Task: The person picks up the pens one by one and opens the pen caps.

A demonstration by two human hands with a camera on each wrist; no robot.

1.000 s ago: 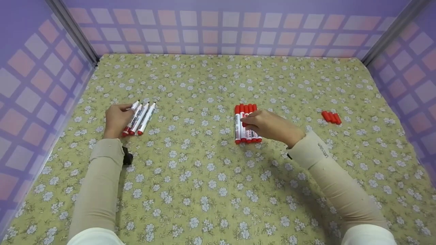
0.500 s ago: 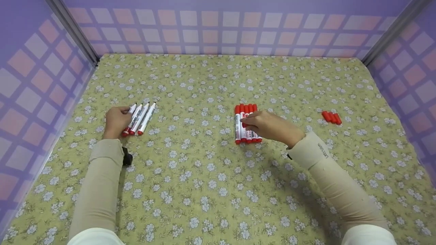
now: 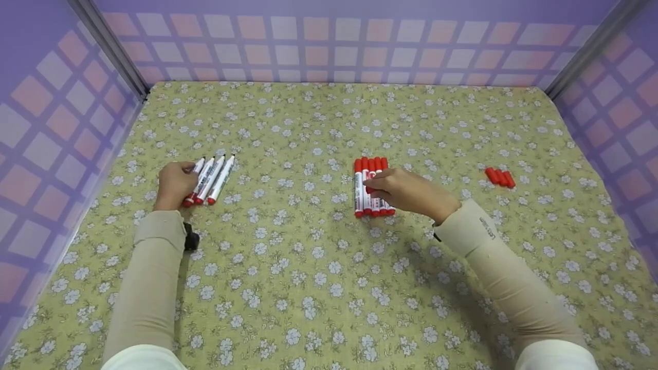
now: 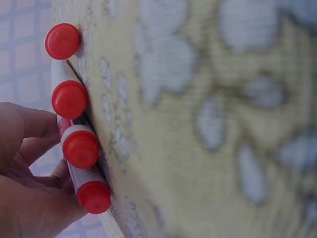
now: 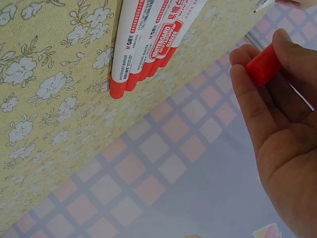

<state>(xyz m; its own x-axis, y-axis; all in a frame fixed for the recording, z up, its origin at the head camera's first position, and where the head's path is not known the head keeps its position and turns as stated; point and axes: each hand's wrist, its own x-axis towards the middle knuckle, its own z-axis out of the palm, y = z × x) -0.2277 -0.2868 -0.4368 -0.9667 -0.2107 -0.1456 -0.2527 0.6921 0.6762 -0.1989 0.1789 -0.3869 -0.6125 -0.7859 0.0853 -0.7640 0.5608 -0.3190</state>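
At the left of the head view, several uncapped whiteboard markers [image 3: 220,180] lie slanted side by side, dark tips toward the back wall. My left hand [image 3: 176,185] pinches the leftmost whiteboard marker [image 4: 88,176] of this row, low at the cloth. Red end plugs face the camera in the left wrist view. My right hand [image 3: 408,190] hovers over a middle row of capped whiteboard markers [image 3: 359,190], hiding part of it. Between its thumb and fingertips it holds a loose red marker cap [image 5: 265,64], above the row.
Three loose red caps [image 3: 499,177] lie together on the right side. A floral cloth [image 3: 288,288] covers the table. Checked purple panels [image 3: 318,46] stand along the back and both sides.
The marker in my left hand has come down and left, its tip now level with its neighbours. My left hand has shifted slightly left; the right hand holds its place.
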